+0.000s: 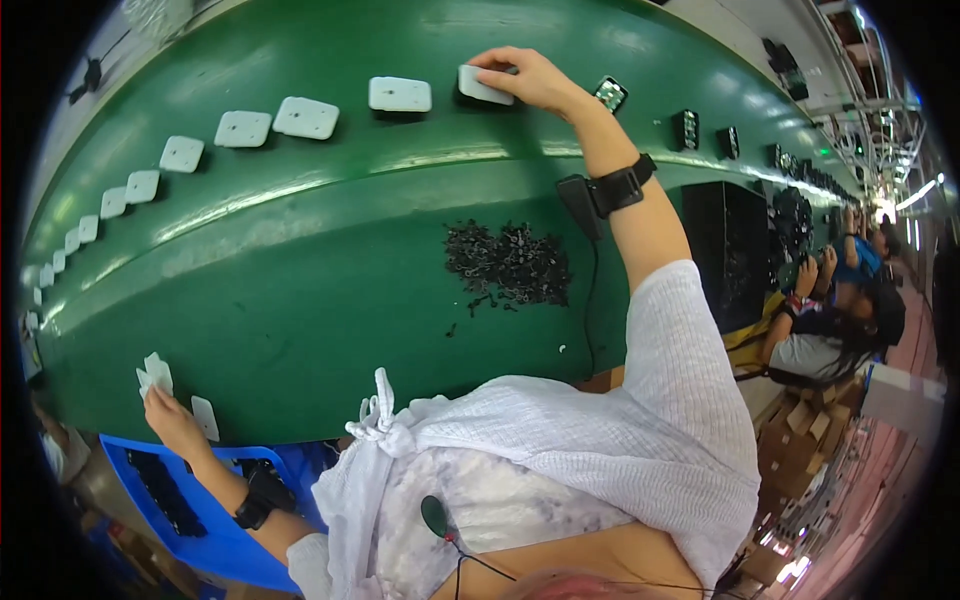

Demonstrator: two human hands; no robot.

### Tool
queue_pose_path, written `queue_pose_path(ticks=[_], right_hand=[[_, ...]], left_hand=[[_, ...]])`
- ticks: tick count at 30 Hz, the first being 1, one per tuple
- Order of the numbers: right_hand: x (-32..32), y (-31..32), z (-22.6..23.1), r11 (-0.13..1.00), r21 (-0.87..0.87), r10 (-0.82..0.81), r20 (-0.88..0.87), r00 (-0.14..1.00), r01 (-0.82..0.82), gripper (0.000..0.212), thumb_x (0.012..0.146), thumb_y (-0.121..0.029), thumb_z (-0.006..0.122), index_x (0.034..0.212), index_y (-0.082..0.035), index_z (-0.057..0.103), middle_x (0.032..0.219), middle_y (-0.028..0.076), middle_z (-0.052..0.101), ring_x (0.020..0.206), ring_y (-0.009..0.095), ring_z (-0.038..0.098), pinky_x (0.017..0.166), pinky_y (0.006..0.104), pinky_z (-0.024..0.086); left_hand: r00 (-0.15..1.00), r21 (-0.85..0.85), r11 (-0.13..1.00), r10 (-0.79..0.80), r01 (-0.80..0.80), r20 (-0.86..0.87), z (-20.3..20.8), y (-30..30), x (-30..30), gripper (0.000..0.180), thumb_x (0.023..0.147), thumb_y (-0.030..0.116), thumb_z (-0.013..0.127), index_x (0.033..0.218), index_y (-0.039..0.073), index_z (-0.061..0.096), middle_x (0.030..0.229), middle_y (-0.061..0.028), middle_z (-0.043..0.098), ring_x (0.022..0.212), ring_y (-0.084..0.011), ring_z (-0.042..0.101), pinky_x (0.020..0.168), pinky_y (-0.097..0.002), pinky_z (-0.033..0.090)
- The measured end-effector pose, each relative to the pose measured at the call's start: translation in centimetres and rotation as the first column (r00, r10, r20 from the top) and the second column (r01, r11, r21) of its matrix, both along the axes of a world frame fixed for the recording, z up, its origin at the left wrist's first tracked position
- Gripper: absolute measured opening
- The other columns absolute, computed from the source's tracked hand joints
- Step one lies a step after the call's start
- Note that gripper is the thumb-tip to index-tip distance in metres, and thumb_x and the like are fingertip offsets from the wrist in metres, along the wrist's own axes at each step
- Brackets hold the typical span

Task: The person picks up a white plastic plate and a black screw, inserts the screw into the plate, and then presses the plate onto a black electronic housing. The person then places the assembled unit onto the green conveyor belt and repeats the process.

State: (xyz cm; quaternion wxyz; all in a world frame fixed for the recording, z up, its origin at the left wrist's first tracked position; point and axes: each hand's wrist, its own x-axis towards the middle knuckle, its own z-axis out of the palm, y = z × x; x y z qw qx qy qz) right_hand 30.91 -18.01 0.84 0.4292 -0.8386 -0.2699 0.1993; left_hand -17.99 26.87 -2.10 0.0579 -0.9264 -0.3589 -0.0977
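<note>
At the far middle of the green table, my right hand is closed on a small white rectangular cover, thumb on top. Something dark shows under it, partly hidden. Left of it runs a curving row of similar white covers; the nearest one also has a dark edge beneath. At the near left, my left hand pinches several thin white plates. Another flat white plate lies beside that hand, near the table edge.
A heap of small black parts lies mid-table. Open black housings with green circuit boards line the right. A black box stands right, a blue bin below left. A cable hangs from my right wrist strap. Co-workers sit right.
</note>
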Motion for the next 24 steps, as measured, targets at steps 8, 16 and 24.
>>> queue_pose_path(ticks=[8,16,24], right_hand=[[-8.1,-4.3,3.0,0.993,-0.009,-0.109,0.359,0.927,0.121,0.016,0.084,-0.013,0.066,0.097,-0.004,0.066,0.088,0.004,0.064,0.08,0.014,0.058,0.072,0.0265,0.046],[-17.1,-6.7,0.6,0.992,-0.122,0.003,0.355,0.935,0.044,0.014,0.08,-0.009,0.068,0.092,-0.004,0.063,0.082,0.007,0.055,0.075,0.021,0.054,0.068,0.0302,0.046],[-18.7,-4.6,-0.5,0.982,-0.177,0.149,0.505,0.85,-0.067,0.008,0.08,-0.007,0.063,0.085,-0.005,0.058,0.085,0.009,0.053,0.082,0.028,0.054,0.074,0.038,0.046]], left_hand=[[0.695,-0.519,0.827,0.243,0.216,0.677,5.7,-7.6,5.2,0.03,0.101,0.022,0.041,0.116,-0.002,0.051,0.081,-0.0128,0.065,0.059,-0.0123,0.06,0.053,-0.021,0.045],[0.815,-0.804,0.263,0.095,0.533,0.572,2.7,-18.4,13.5,0.031,0.097,0.009,0.046,0.126,-0.001,0.052,0.085,-0.0081,0.064,0.058,-0.0089,0.058,0.05,-0.0195,0.042],[0.806,-0.805,0.031,-0.005,0.592,0.593,1.9,-25.2,15.4,0.03,0.093,-0.002,0.048,0.121,0.003,0.057,0.089,-0.0058,0.062,0.062,-0.0069,0.057,0.054,-0.0192,0.046]])
